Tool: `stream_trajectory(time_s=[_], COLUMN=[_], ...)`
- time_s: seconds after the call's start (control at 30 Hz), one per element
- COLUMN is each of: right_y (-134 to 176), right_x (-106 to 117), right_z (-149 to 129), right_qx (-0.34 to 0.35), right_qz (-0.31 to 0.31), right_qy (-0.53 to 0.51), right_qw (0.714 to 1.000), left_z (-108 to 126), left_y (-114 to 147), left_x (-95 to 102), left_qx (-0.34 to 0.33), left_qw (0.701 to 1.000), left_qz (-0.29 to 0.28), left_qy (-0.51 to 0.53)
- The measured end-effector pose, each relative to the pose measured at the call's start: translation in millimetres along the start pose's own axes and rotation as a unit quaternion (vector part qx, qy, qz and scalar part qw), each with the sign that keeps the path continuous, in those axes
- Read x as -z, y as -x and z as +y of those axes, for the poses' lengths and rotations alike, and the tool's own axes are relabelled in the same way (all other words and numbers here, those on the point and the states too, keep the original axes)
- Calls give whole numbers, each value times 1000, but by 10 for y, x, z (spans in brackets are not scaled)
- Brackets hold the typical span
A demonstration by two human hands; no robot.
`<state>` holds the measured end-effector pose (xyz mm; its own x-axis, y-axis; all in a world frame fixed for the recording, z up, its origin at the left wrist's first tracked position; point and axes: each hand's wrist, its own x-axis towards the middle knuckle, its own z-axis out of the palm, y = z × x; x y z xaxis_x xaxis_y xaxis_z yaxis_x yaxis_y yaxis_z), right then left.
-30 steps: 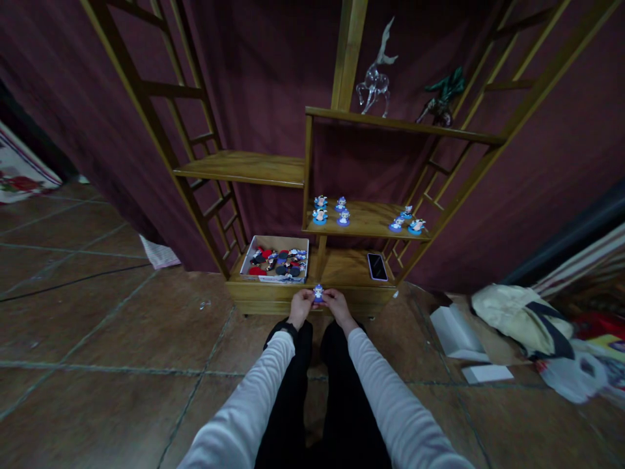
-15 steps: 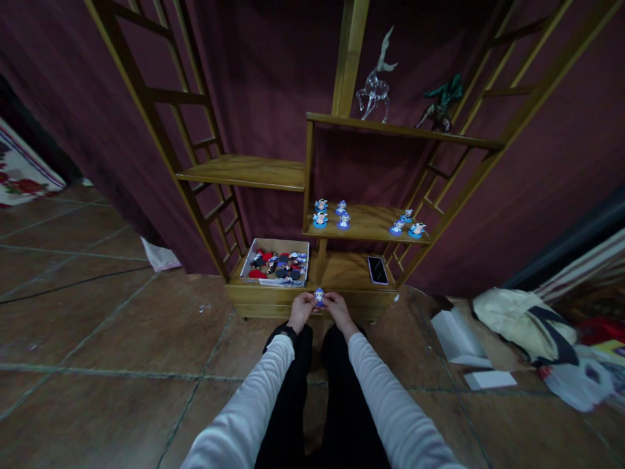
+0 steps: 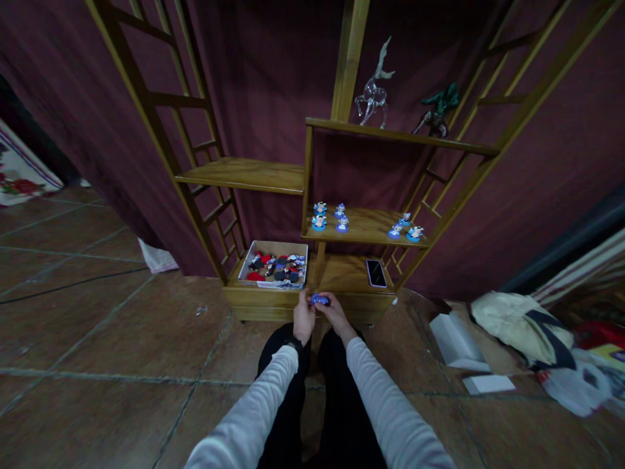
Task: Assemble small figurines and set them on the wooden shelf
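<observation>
A small purple-and-white toy figurine [image 3: 319,299] is held between my hands in front of the cabinet's lower edge. It is tipped over, so mostly purple shows. My right hand [image 3: 336,314] pinches it from the right. On its other side, my left hand [image 3: 303,318] has its fingers closed against the figurine's left end; the fingertips are partly hidden. Similar purple figurines [image 3: 342,224] and blue-based figurines [image 3: 319,223] stand upright on the middle shelf [image 3: 368,228], grouped at its left and right ends.
A shallow cardboard box [image 3: 247,264] of jumbled figurines sits on the cabinet's bottom level, with a phone [image 3: 376,273] to the right. Above are a clear deer ornament [image 3: 375,98] and a green-brown statue [image 3: 438,111]. A white box [image 3: 456,342] and bags [image 3: 517,319] lie on the floor at right.
The figurine has gone from upright, facing me, to tipped over between my fingers. My left hand has turned more upright; my right hand stays close beside it.
</observation>
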<state>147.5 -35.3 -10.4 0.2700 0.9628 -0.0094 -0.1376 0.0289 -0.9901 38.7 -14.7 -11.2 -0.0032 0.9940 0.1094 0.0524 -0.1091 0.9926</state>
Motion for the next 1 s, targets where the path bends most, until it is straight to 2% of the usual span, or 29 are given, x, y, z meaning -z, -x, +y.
stream_trajectory(time_s=[0.13, 0.37, 0.53, 0.73, 0.87, 1.0], right_y=[2, -33, -11, -2, -23, -39], right_x=[5, -3, -23, -23, -3, 15], right_z=[18, 59, 29, -2, 29, 65], right_qx=[15, 23, 33, 31, 16, 15], right_qz=[2, 12, 3, 7, 5, 12], right_qy=[-1, -11, -35, -47, -57, -56], right_qw=[1000, 1000, 999, 998, 998, 998], left_z=[-2, 31, 42, 50, 25, -21], left_y=[15, 8, 24, 14, -8, -40], left_x=[-19, -48, -49, -72, -75, -80], left_qx=[-18, 19, -11, 29, 35, 47], left_qw=[1000, 998, 997, 992, 988, 985], left_qz=[-8, -3, -17, -20, -34, -25], left_qy=[-8, 67, 70, 124, 145, 166])
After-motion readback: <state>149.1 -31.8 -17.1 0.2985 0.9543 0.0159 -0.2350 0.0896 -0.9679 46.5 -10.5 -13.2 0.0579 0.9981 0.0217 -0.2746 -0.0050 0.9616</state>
